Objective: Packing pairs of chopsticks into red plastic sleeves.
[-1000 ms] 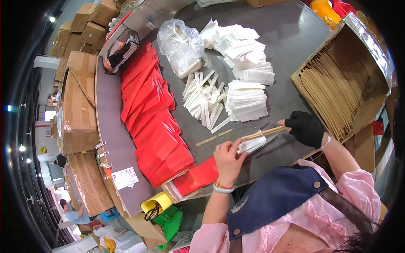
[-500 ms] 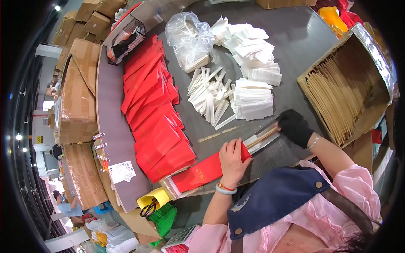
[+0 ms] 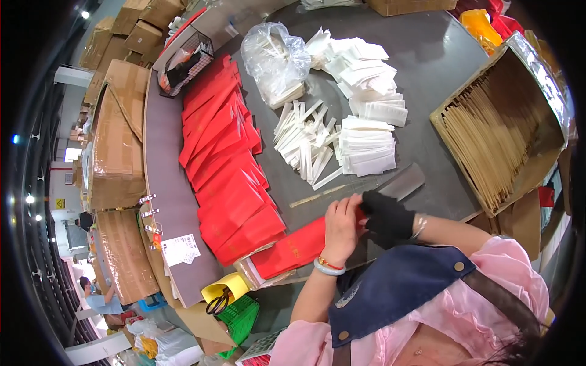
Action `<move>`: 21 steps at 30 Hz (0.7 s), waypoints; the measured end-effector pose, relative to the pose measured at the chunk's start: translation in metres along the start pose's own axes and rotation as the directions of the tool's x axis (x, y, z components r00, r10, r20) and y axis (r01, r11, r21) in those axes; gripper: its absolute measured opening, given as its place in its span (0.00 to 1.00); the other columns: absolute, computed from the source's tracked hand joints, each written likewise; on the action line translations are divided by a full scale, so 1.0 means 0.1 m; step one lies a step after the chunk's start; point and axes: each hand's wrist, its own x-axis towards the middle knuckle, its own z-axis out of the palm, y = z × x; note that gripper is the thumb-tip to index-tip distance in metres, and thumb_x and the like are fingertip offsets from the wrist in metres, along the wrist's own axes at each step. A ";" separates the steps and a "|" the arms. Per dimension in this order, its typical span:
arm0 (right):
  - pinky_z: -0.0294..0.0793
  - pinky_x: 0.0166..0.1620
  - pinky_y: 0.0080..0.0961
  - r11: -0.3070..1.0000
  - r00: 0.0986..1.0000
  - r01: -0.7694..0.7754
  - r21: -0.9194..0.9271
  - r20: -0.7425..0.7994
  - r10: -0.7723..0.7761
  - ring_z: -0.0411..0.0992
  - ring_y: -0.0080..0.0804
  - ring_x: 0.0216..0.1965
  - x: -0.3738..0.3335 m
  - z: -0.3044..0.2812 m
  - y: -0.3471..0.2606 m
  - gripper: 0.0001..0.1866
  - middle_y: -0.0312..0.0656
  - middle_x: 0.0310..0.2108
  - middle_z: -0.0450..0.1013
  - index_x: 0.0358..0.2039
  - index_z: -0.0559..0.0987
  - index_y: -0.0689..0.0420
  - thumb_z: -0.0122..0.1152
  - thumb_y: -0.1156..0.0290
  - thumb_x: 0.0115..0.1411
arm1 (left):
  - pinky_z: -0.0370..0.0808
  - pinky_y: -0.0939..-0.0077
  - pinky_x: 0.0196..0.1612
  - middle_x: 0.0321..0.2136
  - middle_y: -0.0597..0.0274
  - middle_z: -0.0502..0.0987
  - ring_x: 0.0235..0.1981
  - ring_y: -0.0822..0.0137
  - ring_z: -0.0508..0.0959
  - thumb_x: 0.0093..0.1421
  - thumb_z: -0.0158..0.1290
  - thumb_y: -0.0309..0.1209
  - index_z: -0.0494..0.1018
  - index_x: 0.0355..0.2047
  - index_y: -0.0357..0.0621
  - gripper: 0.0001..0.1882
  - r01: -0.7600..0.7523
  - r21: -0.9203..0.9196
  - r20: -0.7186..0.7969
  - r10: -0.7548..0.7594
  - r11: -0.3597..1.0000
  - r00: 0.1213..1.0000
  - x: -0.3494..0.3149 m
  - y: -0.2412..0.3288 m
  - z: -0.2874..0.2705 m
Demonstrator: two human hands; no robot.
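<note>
A long red paper sleeve (image 3: pixel 288 249) lies slantwise near the table's front edge. Wrapped over its right end is my bare left hand (image 3: pixel 342 229), fingers closed on it. My right hand (image 3: pixel 389 221), in a black glove, is closed against that same end, its fingertips close to the left hand. Whatever the right fingers hold is hidden by the glove. Beyond the glove, a clear plastic strip (image 3: pixel 408 182) lies on the table. Overlapping red sleeves (image 3: pixel 235 210) form a long row to the left.
White paper strips (image 3: pixel 305 143) and stacked white slips (image 3: pixel 368 146) spread across the middle, beside a clear plastic bag (image 3: pixel 274 61). At right stands a carton (image 3: pixel 537 97) of thin brown pieces. A yellow holder (image 3: pixel 224 291) with black-handled scissors sits at the near-left table edge.
My right hand has moved left to the end of the red sleeve. The thin wooden sticks that showed between that hand and the sleeve are out of sight now.
</note>
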 end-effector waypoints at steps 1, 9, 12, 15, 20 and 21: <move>0.65 0.53 0.39 1.000 1.000 0.002 0.000 0.009 -0.002 0.68 0.44 0.49 -0.02 -0.11 -0.04 0.26 0.47 0.46 0.70 0.49 0.71 0.56 0.67 0.66 0.49 | 0.69 0.57 0.50 0.44 0.53 0.72 0.45 0.49 0.70 0.43 0.64 0.27 0.70 0.50 0.46 0.31 -0.003 -0.056 0.030 0.005 0.998 1.000 0.00 0.00 -0.04; 0.63 0.53 0.42 0.746 0.923 0.111 -0.657 -0.210 -0.323 0.70 0.47 0.45 -0.35 -0.84 -0.28 0.33 0.45 0.37 0.72 0.44 0.76 0.54 0.75 0.56 0.36 | 0.72 0.54 0.47 0.45 0.50 0.72 0.47 0.47 0.70 0.41 0.60 0.26 0.76 0.31 0.48 0.13 -0.140 0.195 0.214 0.098 0.971 0.972 0.13 0.11 -1.14; 0.63 0.50 0.41 0.737 0.929 -0.039 -0.675 -0.296 -0.222 0.69 0.47 0.43 -0.41 -0.90 -0.27 0.34 0.44 0.37 0.71 0.44 0.75 0.54 0.76 0.57 0.35 | 0.69 0.52 0.52 0.50 0.45 0.69 0.51 0.44 0.68 0.40 0.61 0.24 0.78 0.34 0.45 0.16 0.023 0.437 -0.125 0.035 0.899 0.992 0.10 -0.40 -1.38; 0.63 0.48 0.40 0.606 0.955 -0.069 -0.792 -0.229 -0.191 0.69 0.44 0.42 -0.38 -0.76 -0.27 0.34 0.43 0.38 0.71 0.43 0.75 0.53 0.76 0.54 0.34 | 0.65 0.53 0.58 0.55 0.42 0.66 0.56 0.42 0.65 0.44 0.66 0.33 0.75 0.47 0.40 0.27 0.334 0.284 -0.384 -0.213 0.899 0.899 -0.21 -0.55 -0.81; 0.62 0.51 0.42 0.584 0.978 -0.031 -0.811 -0.146 -0.151 0.69 0.42 0.43 -0.35 -0.60 -0.28 0.34 0.42 0.40 0.71 0.43 0.76 0.54 0.75 0.53 0.35 | 0.47 0.44 0.66 0.62 0.42 0.58 0.64 0.40 0.54 0.42 0.69 0.49 0.60 0.62 0.37 0.51 0.593 0.132 -0.275 -0.545 0.795 0.792 -0.45 -0.24 0.14; 0.62 0.52 0.42 0.569 0.985 -0.012 -0.822 -0.109 -0.136 0.69 0.42 0.44 -0.33 -0.58 -0.29 0.34 0.42 0.40 0.71 0.44 0.76 0.54 0.75 0.52 0.36 | 0.45 0.45 0.67 0.64 0.42 0.56 0.66 0.40 0.52 0.42 0.69 0.49 0.59 0.62 0.36 0.52 0.568 0.069 -0.301 -0.526 0.820 0.796 -0.49 -0.28 0.18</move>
